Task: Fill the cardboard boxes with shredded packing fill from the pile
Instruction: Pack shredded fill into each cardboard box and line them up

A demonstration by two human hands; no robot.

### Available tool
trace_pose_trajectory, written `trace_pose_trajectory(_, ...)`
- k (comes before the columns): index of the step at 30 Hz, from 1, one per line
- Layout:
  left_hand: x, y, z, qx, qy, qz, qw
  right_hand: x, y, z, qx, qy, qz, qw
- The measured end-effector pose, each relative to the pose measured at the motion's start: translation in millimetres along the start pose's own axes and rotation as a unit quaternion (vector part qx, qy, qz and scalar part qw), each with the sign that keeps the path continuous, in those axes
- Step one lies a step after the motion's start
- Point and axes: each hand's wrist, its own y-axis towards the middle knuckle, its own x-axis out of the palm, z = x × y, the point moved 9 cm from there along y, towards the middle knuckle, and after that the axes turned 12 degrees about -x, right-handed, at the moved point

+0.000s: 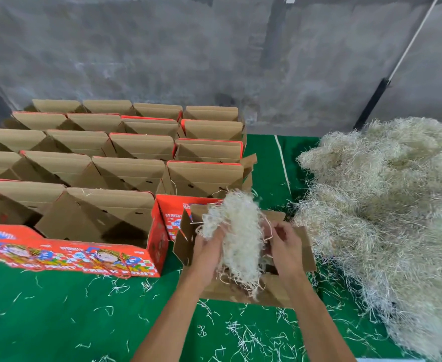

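Head camera first, and it is the only view I have. Both my hands sit low in the middle of the frame over an open cardboard box (303,254) that stands on the green cloth (71,309) covering the bench, near its front edge. My left hand (207,254) has its fingers curled round the left side of a wad of shredded fill (238,231), and my right hand (285,246) pinches the right side of the same wad, fingers bent into the strands. The wad stands up between the hands and hangs down into the box mouth, whose brown flaps are folded outward on all sides.

Just left of that box, touching or nearly touching it, is a red printed box (97,257) with its flaps up; I cannot see anything inside it. Behind these, toward the far left corner of the bench, are rows of open boxes (136,150) packed close together, brown flaps raised, red edges showing on some.

Along the right edge of the bench lies the big pile of fill (387,218), pale and tangled, reaching nearly to the box I am working over. Loose strands (240,333) are scattered over the cloth by the front edge. A grey wall (188,48) rises behind the bench.
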Motion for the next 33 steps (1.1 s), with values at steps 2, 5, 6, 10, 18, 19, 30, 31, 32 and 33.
trace_pose_trajectory(2,4.3,6.6,-4.3,-0.035,-0.091,-0.061,0.993,8.2,-6.9,0.6,-0.019,-0.009,-0.025,0.999)
trace_pose_trajectory(5,15.7,1.9,-7.6,-0.029,-0.084,-0.060,0.994,29.7,-20.2,20.9,0.051,0.100,-0.027,0.993)
trace_pose_trajectory(6,14.8,-0.8,-5.1,-0.016,-0.086,-0.043,0.995,30.4,-18.5,23.3,0.050,0.091,-0.007,0.995)
trace_pose_trajectory(10,-1.5,-4.9,17.5,0.085,-0.128,-0.017,0.988,7.7,-12.3,1.0,-0.060,-0.069,0.076,0.993)
trace_pose_trajectory(18,-1.0,-3.9,33.3,0.154,-0.080,0.068,0.982,24.2,-1.0,-34.3,-0.153,-0.106,0.047,0.981)
trace_pose_trajectory(19,-11.4,4.7,34.8,0.150,-0.113,0.061,0.980,11.4,4.4,-35.2,-0.144,-0.096,0.070,0.982)
trace_pose_trajectory(30,-88.1,26.7,31.2,0.007,-0.211,0.201,0.957,-54.6,9.7,-26.5,-0.087,-0.023,0.199,0.976)
trace_pose_trajectory(31,-87.3,30.6,27.6,-0.008,-0.174,0.206,0.963,-59.2,8.8,-26.5,-0.077,0.000,0.209,0.975)
trace_pose_trajectory(32,-76.9,21.3,28.3,0.001,-0.201,0.158,0.967,-56.7,7.8,-25.1,-0.062,0.023,0.208,0.976)
trace_pose_trajectory(33,-54.2,13.8,31.4,0.030,-0.149,0.096,0.984,-46.0,7.8,-20.6,-0.039,0.036,0.189,0.981)
